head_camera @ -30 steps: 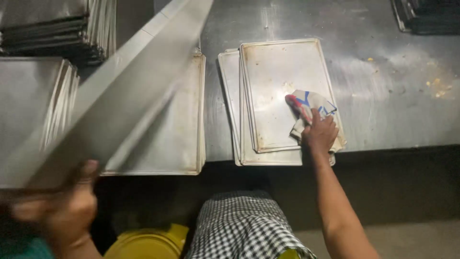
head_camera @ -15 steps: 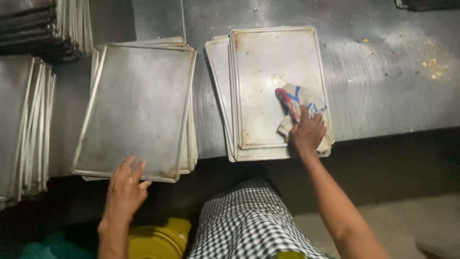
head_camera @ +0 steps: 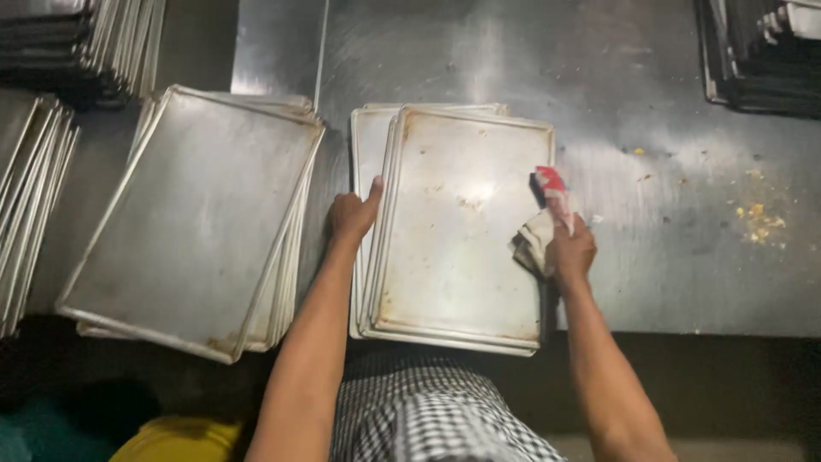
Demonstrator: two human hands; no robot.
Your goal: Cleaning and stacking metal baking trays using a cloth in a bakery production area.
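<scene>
Item: top baking tray (head_camera: pixel 453 231), metal, rectangular, stained with brownish smears, lying on a small stack of like trays at the near edge of the counter (head_camera: pixel 684 257), roughly mid-length.

Left hand (head_camera: pixel 352 216): you are gripping the tray's left long rim, thumb hooked over the top, fingers curled under; grip clenched on the tray.

Right hand (head_camera: pixel 569 252): you are pressing a crumpled cloth (head_camera: pixel 547 214), white with red and blue patches, at the tray's right rim; grip clenched on the cloth.

Step in hand, as judged: you are wiping the top tray while steadying it.

Next move, as judged: it is calling for firm strokes across the greasy middle and the rusty near corners, left hand holding the stack from sliding off the near edge.

Adjacent: a second stack of trays (head_camera: pixel 188 222), lying askew toward the counter's left end, overhanging the near edge; more trays on edge (head_camera: pixel 34 188) at the far left; dark trays (head_camera: pixel 761 51) at the far right corner; yellow crumbs (head_camera: pixel 757 214) scattered toward the right.
</scene>
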